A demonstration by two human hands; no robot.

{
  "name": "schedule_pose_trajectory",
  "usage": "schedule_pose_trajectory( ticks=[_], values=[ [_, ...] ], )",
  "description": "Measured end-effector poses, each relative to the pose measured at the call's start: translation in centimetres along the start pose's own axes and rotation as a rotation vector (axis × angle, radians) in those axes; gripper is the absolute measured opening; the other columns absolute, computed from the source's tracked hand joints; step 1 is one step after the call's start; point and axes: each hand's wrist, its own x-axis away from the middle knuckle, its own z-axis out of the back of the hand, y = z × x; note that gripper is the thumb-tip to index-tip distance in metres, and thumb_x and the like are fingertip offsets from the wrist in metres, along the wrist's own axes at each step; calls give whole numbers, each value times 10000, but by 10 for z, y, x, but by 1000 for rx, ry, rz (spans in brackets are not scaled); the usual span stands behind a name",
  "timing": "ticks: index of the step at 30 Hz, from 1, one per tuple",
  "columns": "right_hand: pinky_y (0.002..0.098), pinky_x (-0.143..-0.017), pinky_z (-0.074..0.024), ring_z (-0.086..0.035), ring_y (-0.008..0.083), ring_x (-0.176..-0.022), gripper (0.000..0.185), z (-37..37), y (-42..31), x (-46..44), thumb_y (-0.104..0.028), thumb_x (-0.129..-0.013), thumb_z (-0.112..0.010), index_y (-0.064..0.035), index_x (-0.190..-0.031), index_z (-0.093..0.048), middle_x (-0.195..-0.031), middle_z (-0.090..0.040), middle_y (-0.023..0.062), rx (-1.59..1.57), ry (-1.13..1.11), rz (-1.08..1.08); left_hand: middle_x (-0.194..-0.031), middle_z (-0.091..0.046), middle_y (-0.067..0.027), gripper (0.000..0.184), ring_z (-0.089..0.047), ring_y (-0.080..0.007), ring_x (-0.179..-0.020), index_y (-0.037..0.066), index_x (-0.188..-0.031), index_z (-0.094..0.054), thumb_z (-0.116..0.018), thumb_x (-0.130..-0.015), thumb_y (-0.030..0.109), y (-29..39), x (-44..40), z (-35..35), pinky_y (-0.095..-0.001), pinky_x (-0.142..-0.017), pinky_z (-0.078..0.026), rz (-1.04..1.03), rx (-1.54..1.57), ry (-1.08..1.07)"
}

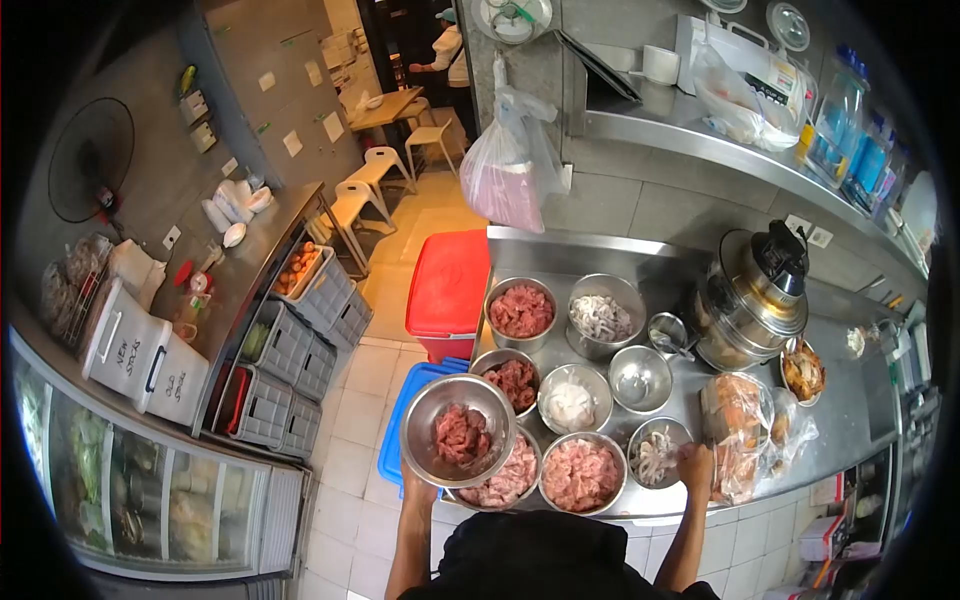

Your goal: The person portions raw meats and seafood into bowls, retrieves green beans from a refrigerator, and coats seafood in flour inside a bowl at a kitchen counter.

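My left hand [418, 484] is closed on the near side of a steel mixing bowl [415, 432], lifted over the counter's left edge with dark red meat [462, 435] inside. My right hand [696, 468] is closed at the right rim of a smaller steel bowl [645, 477] holding pale strips like squid [658, 449]; its fingertips are partly hidden. Between my hands stand bowls of pale pink meat [582, 474]. Behind these are a bowl of white food [571, 403] and a steel bowl [640, 380] with little visible inside. The raised bowl partly covers another meat bowl [514, 383].
Bagged bread [735, 430] lies right of my right hand, near a large steel pot [750, 305]. Red [450, 285] and blue [408, 400] lidded bins flank the counter's left end. A plastic bag [512, 165] hangs above. Another person [447, 55] stands far back.
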Motion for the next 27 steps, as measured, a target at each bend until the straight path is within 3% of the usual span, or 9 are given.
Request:
schedule_pose_trajectory(
  ticks=[4,5,6,9,13,19,23,26,27],
  values=[
    [432,-728,-518,-666,311,-811,355,16,-57,-2,-212,-586,-801,-84,-906,-715,-851,-691,150,346,56,178,-1199,-561,-126,328,-583,-224,-1051,-14,-1244,-487,-451,-962,150,-3,4,-7,-349,-897,-508,-110,-196,-1],
    [442,-814,-497,-653,306,-893,422,4,-62,-4,-276,-594,-797,-139,-983,-707,-932,-681,145,225,-182,158,-1195,-563,-126,328,-585,-223,-1047,-15,-1242,-489,-455,-960,148,-4,4,-7,-348,-894,-509,-121,-213,3],
    [450,-793,-505,-651,326,-866,414,-5,-68,-1,-328,-613,-777,-154,-983,-711,-903,-676,148,193,-323,196,-1192,-565,-126,327,-587,-222,-1043,-17,-1240,-491,-458,-958,146,-6,5,-7,-347,-890,-511,-133,-229,8],
    [479,-709,-518,-652,365,-778,170,-41,-65,-2,-238,-713,-672,-121,-828,-715,-842,-663,184,247,-324,261,-1172,-576,-121,322,-595,-219,-1017,-22,-1230,-502,-469,-952,138,-16,3,-6,-346,-875,-517,-108,-102,-13],
    [465,-666,-516,-650,367,-739,108,-52,-45,-10,-182,-725,-631,-92,-741,-690,-775,-653,183,323,-326,345,-1158,-583,-115,317,-597,-213,-995,-26,-1222,-512,-501,-927,89,-6,15,-20,-340,-857,-518,-119,-70,-16],
    [380,-646,-516,-650,333,-717,78,20,-53,-29,-152,-755,-645,-97,-764,-700,-765,-652,165,-143,-248,224,-1178,-576,-117,369,-584,-223,-1015,-17,-1241,-503,-561,-892,88,6,24,-35,-357,-878,-504,-414,-668,-23],
    [307,-690,-516,-622,125,-760,86,42,-27,-63,-114,-868,-629,-56,-926,-654,-847,-663,20,-243,-372,197,-1180,-574,-116,371,-582,-222,-1017,-16,-1243,-501,-562,-892,92,-21,15,-19,-356,-879,-503,-204,-216,0],
    [253,-721,-470,-587,94,-766,100,101,-91,-70,-119,-874,-623,-27,-904,-646,-799,-655,22,-701,-245,148,-1182,-572,-116,373,-581,-222,-1019,-16,-1244,-500,-562,-892,94,-32,11,-10,-356,-879,-502,-138,-108,15],
    [263,-754,-494,-609,110,-810,83,115,-97,-85,-79,-914,-584,-16,-953,-621,-890,-643,17,-617,-312,229,-1182,-572,-116,374,-580,-222,-1020,-15,-1244,-499,-562,-892,95,-35,11,-9,-355,-879,-502,-122,-102,11]
  ],
)
